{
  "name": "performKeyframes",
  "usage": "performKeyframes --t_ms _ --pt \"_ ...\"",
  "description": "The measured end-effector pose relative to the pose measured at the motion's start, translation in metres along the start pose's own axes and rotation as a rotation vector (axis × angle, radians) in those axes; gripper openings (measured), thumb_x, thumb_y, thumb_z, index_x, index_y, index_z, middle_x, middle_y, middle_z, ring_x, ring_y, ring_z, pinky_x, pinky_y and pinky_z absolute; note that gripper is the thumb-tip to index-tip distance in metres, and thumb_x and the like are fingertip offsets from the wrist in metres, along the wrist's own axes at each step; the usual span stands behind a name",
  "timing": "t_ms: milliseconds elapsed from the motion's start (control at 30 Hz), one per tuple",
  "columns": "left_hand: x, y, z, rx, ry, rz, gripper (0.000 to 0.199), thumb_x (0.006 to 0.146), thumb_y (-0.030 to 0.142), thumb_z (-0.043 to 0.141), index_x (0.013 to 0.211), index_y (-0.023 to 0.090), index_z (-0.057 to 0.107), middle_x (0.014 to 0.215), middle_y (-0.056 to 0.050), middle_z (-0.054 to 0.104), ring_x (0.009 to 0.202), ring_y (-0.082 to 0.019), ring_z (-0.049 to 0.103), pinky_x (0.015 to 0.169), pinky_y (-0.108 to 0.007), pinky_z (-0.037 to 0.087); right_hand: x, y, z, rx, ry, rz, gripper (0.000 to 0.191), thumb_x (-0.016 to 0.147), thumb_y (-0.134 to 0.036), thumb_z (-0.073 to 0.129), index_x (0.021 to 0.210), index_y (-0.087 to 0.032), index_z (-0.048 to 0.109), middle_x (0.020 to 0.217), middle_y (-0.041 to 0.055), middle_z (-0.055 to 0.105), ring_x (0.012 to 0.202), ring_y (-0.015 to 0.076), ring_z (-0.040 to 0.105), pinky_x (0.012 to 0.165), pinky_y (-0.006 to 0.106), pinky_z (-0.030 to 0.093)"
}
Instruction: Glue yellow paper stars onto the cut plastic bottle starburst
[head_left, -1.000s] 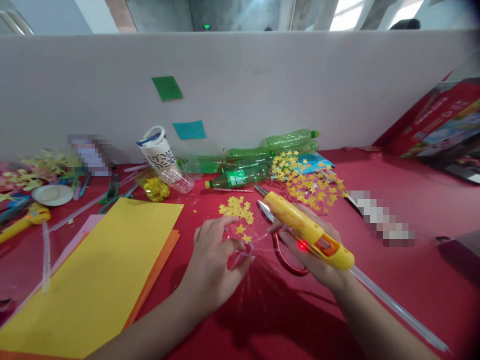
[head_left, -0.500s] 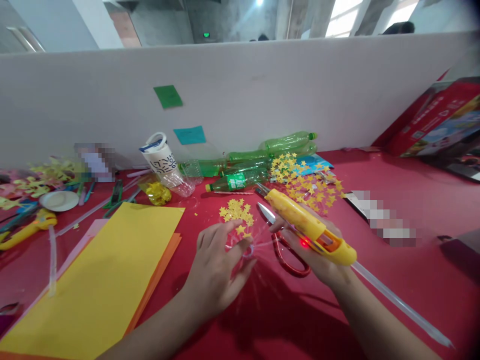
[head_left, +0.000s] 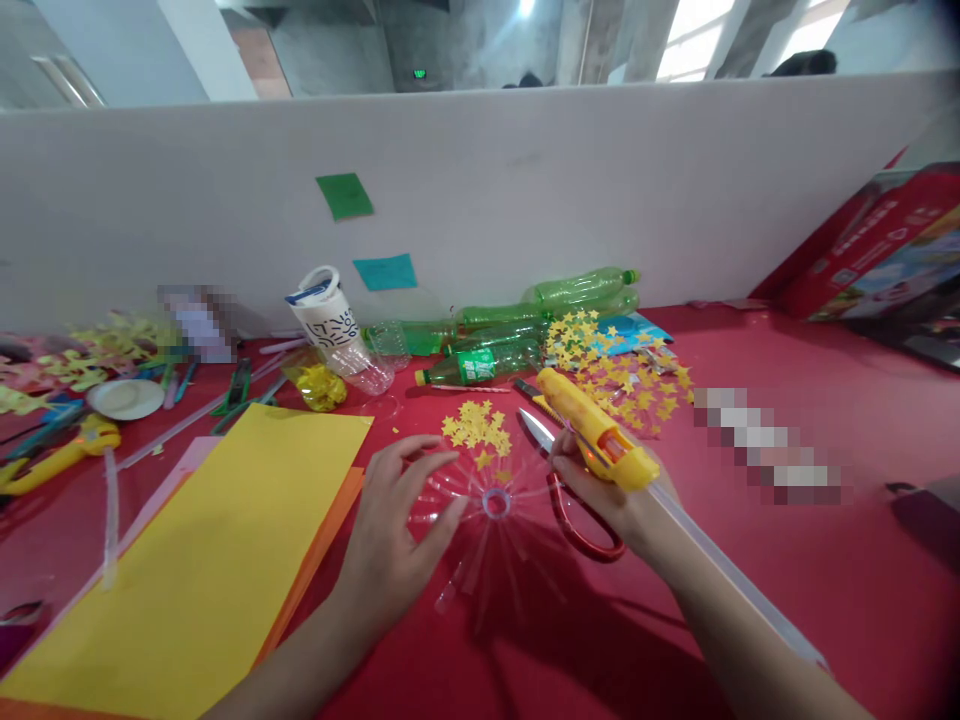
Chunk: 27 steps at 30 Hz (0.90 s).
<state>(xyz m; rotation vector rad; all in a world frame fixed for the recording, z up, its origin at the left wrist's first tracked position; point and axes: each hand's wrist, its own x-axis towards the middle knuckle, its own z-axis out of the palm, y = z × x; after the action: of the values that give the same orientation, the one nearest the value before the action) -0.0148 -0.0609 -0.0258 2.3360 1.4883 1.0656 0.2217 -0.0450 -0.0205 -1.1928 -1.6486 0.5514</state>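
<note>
In my right hand (head_left: pixel 600 485) is a yellow glue gun (head_left: pixel 596 425), with a long clear glue stick (head_left: pixel 739 570) sticking out of its back end. My left hand (head_left: pixel 394 510) hovers with fingers apart and nothing in them, beside a clear plastic bottle top cut into splayed strips (head_left: pixel 496 503). This piece lies on the red table, its ring-shaped neck facing up. One yellow star (head_left: pixel 503 477) rests at its far strips. Just behind it sits a small pile of yellow stars (head_left: pixel 474 428). Red-handled scissors (head_left: pixel 581 530) lie partly beneath my right hand.
Yellow and orange paper sheets (head_left: pixel 225 540) lie at left, near a second yellow glue gun (head_left: pixel 64 455) and a white dish (head_left: pixel 126 398). Green bottles (head_left: pixel 491 362), a white-labelled cup (head_left: pixel 330 318) and more yellow stars (head_left: pixel 622 370) line the white partition (head_left: pixel 525 190).
My left hand has drawn back to the left, off the cut bottle top, uncovering its neck. My right hand has turned the glue gun, and its rear end has swung leftward.
</note>
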Motion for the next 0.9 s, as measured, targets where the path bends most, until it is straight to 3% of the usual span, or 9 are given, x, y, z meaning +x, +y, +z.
performKeyframes --t_ms 200,333,467,567,900 --pt "-0.003 -0.014 -0.007 -0.148 0.007 -0.186 0.020 0.086 0.029 0.054 0.105 0.026 0.055 0.117 -0.006 0.049 0.113 -0.022 0.048 0.100 -0.042 0.039 0.000 0.016 -0.002 0.094 -0.015 0.196 0.011 0.083 -0.030 0.058 0.082 -0.020 0.054 0.077 0.0016 0.061 0.069 0.0171 0.061 0.066 0.030 0.051" --pt "-0.002 -0.012 -0.006 -0.168 -0.005 -0.156 0.008 0.086 0.025 0.054 0.092 0.026 0.059 0.117 -0.004 0.047 0.114 -0.021 0.048 0.100 -0.041 0.038 0.001 0.019 -0.003 0.173 0.058 0.225 0.015 0.082 -0.034 0.061 0.082 -0.021 0.055 0.078 0.0012 0.059 0.070 0.0169 0.058 0.065 0.030 0.050" --pt "0.000 -0.004 0.001 -0.157 -0.049 -0.074 0.013 0.084 0.022 0.055 0.096 0.026 0.060 0.121 -0.004 0.045 0.116 -0.022 0.045 0.101 -0.042 0.037 0.001 0.016 -0.005 0.211 0.061 0.268 0.015 0.081 -0.035 0.062 0.085 -0.022 0.056 0.084 0.0021 0.060 0.075 0.0185 0.059 0.070 0.033 0.051" --pt "0.003 -0.002 0.006 -0.148 -0.079 -0.068 0.013 0.084 0.022 0.055 0.095 0.025 0.061 0.122 -0.005 0.045 0.117 -0.022 0.045 0.101 -0.043 0.037 0.002 0.016 -0.005 0.213 0.052 0.256 0.017 0.080 -0.037 0.063 0.085 -0.022 0.056 0.081 0.0024 0.061 0.070 0.0183 0.059 0.065 0.032 0.051" --pt "0.006 -0.018 0.005 -0.204 -0.159 -0.190 0.019 0.086 0.031 0.053 0.104 0.026 0.058 0.125 -0.005 0.053 0.118 -0.022 0.049 0.102 -0.042 0.038 0.006 0.013 -0.005 -0.256 0.006 0.376 0.023 0.080 -0.046 0.056 0.080 -0.023 0.057 0.062 0.0001 0.064 0.053 0.0187 0.061 0.048 0.026 0.040"
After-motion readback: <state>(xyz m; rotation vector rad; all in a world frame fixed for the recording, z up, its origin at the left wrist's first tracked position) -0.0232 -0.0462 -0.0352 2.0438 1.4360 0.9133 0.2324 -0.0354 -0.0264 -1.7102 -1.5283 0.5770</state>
